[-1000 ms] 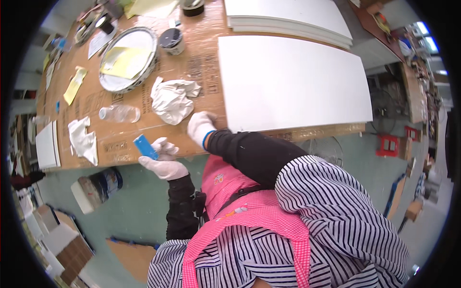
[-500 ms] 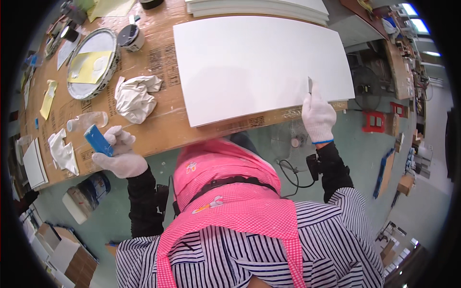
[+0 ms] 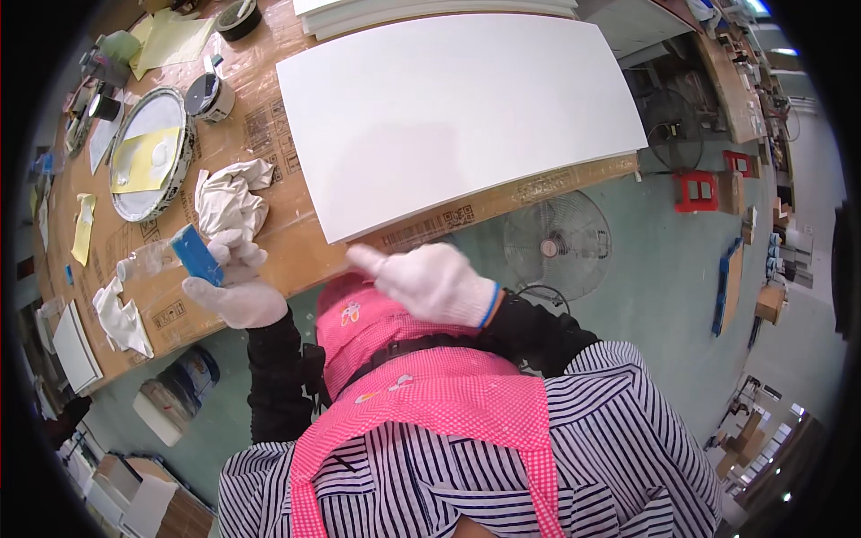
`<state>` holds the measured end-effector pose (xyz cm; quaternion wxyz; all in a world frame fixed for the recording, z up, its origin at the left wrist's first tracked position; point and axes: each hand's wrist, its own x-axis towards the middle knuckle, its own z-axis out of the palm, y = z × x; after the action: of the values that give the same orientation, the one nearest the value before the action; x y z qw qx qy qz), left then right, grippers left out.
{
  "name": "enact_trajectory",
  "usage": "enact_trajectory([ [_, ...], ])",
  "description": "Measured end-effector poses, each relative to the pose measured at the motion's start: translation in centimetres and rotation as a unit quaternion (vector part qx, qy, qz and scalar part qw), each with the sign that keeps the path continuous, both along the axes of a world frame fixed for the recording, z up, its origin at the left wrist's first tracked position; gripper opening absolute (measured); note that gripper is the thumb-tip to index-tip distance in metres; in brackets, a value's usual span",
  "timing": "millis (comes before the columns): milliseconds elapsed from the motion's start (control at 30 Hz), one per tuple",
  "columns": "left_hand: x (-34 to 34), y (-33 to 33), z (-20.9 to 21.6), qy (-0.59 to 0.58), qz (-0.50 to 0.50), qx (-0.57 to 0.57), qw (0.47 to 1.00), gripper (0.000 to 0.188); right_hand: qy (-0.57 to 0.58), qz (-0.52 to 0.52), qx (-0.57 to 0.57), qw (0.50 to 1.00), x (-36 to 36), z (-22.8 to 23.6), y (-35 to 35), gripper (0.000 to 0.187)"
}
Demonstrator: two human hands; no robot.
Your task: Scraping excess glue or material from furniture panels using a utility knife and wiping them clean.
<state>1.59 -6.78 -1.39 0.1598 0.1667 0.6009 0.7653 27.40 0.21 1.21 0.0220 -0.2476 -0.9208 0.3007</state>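
Observation:
My left hand (image 3: 238,300), in a white knit glove, grips a blue rectangular block (image 3: 196,255) between thumb and fingers over the table's front edge. My right hand (image 3: 435,284), gloved the same way, is closed with one finger stretched out leftward, just off the near left corner of a large white board (image 3: 466,99). A small metal blade showed in it half a second ago; my glove hides it now. The board lies flat on the cardboard-covered table (image 3: 408,231), its surface plain with a soft shadow. Beside the left hand lie a crumpled white cloth (image 3: 231,199) and a clear bottle (image 3: 148,260).
More white boards (image 3: 430,7) are stacked behind. On the left are a round lid (image 3: 126,202) carrying yellow paper, a dark-topped tub (image 3: 210,97), a tape roll (image 3: 238,20) and another rag (image 3: 121,316). A floor fan (image 3: 556,247) stands beyond the table's front edge.
My right hand has swept left and toward me, from the board's right side to its near left corner. The view has shifted slightly; my left hand still holds the blue block.

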Motion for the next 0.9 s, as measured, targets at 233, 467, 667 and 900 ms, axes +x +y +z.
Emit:
enact_trajectory([
  [233,-1.2,-2.1,-0.8,-0.006,0.03,-0.06,0.998,0.076,0.092,-0.579,-0.14,0.798,12.9,-3.1,7.3,0.045],
  [467,-1.3,-2.0,-1.1,0.014,0.015,-0.071,0.997,0.076,0.173,-0.492,0.009,0.853,8.3,-3.3,5.2,0.038],
  [667,-1.4,-2.2,-1.3,0.027,-0.024,-0.078,0.996,0.074,0.16,-0.491,0.023,0.856,7.0,-4.6,3.7,0.035],
  [900,-1.7,-2.8,-1.8,0.001,-0.035,-0.072,0.997,0.072,0.186,-0.541,-0.033,0.819,7.7,-3.5,4.9,0.037],
])
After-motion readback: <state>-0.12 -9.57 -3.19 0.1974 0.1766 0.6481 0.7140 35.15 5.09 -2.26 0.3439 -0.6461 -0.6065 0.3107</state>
